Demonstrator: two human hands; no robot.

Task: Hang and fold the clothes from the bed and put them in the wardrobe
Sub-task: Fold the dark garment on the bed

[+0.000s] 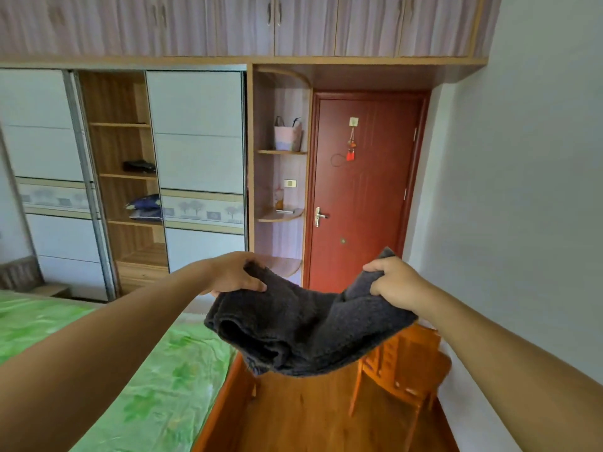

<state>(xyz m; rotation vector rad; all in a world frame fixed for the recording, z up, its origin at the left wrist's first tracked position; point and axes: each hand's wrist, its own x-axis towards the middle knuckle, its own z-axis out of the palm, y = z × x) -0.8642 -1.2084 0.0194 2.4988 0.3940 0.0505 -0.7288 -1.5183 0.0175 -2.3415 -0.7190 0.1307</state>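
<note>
My left hand (233,276) and right hand (396,283) each clutch an edge of the dark garment (303,331), which sags in the air between them. The bed (169,380) lies at 8 o'clock, the chair (408,363) at 4, and the open wardrobe (199,132) at 10.

Vantage: wide-angle camera worn on the person's head, beside the bed (156,380).
Facing: forward and slightly down, toward the wardrobe (195,132) and red door (365,197).
Nearness: left hand (233,274) and right hand (396,282), gripping a dark garment (303,327), near the lens; wardrobe well beyond.

home bedroom, bed (156,380) w/ green sheet, built-in wardrobe (124,177), red door (365,190)
</note>
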